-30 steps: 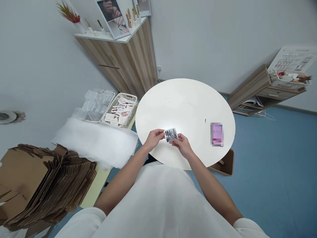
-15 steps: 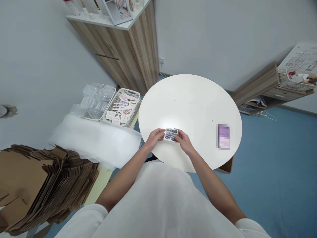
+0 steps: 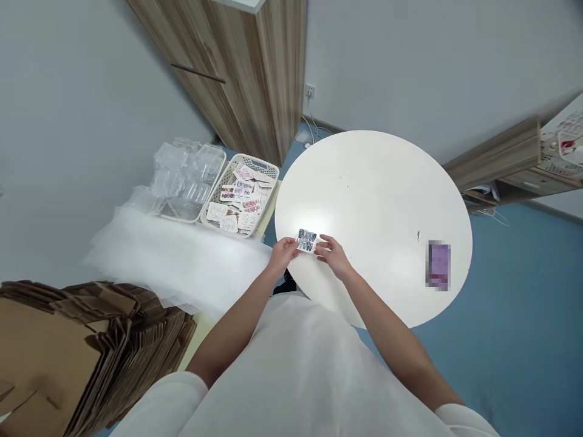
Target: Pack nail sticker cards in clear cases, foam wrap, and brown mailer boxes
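Observation:
A small white card of press-on nails, with dark blue and silvery nails in rows, is held above the near left edge of the round white table. My left hand pinches the card's left edge between thumb and fingers. At the card's right side is my right hand, its fingers spread apart; the fingertips are close to the edge, and whether they touch it I cannot tell.
Left of the table stand a basket of nail cards and one of clear plastic boxes. White sheets and folded cardboard lie nearer. A blurred purple object rests on the table's right. A wooden cabinet stands behind.
My right hand has let go of the card's right side and its fingers have spread. The card is now tilted in my left hand. The camera view has tipped down and shifted left.

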`<move>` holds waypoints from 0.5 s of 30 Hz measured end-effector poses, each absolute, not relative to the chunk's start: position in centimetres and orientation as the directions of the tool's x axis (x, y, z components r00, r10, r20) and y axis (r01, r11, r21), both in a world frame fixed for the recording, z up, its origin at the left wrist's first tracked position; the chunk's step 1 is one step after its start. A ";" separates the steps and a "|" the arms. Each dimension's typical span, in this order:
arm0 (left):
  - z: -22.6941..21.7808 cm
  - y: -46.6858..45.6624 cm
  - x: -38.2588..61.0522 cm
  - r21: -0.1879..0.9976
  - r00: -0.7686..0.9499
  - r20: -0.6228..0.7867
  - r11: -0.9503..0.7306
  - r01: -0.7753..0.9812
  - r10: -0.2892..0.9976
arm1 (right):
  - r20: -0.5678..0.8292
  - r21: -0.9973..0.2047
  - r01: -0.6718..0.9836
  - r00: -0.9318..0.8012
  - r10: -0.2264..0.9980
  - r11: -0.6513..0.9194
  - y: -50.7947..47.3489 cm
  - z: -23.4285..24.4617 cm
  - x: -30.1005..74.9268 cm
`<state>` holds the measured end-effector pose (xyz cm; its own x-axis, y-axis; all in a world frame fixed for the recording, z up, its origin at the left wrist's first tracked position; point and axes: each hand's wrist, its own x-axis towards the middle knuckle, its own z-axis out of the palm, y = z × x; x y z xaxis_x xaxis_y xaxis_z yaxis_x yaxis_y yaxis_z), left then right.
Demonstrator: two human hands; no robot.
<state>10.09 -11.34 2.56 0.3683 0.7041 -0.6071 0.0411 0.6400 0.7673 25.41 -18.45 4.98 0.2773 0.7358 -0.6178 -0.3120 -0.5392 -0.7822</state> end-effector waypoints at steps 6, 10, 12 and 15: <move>-0.1 -8.7 9.3 0.837 0.309 -0.547 0.517 0.179 0.778 | -0.645 -0.763 -0.361 0.372 0.667 -0.536 -14.5 1.7 22.4; -1.3 -6.9 8.6 0.851 0.295 -0.437 0.285 0.440 0.849 | -0.599 -0.793 -0.268 0.507 0.619 -0.547 -12.5 -0.5 21.6; -1.5 -6.3 8.5 0.807 0.302 -0.410 0.188 0.559 0.861 | -0.579 -0.797 -0.222 0.547 0.605 -0.562 -12.0 -1.2 21.2; -1.6 -5.9 8.5 0.746 0.310 -0.424 0.133 0.653 0.851 | -0.562 -0.796 -0.160 0.554 0.614 -0.584 -11.6 -1.8 20.8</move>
